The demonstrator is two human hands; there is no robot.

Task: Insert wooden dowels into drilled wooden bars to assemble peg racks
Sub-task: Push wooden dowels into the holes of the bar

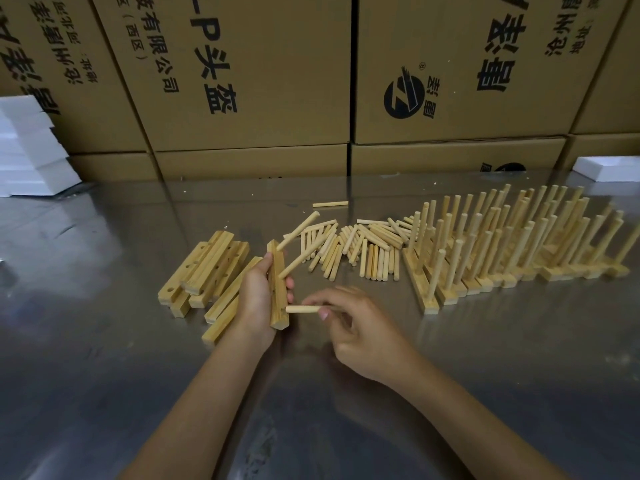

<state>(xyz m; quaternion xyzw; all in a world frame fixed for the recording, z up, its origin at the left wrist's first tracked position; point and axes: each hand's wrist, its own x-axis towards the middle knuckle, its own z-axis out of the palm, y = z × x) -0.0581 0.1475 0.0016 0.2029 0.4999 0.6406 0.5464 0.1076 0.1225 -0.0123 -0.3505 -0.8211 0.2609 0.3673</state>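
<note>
Above the shiny desk, the left hand grips a drilled wooden bar with two pegs in, while the right hand pinches a third dowel at its side, so next it needs lining up with an open hole and pushing in.

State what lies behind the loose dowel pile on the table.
One stray dowel on the bare table, then stacked cardboard boxes. Nothing there is covered by the dowel pile.

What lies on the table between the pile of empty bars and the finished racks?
In the head view, a heap of loose dowels lies between the bars and the racks.
</note>
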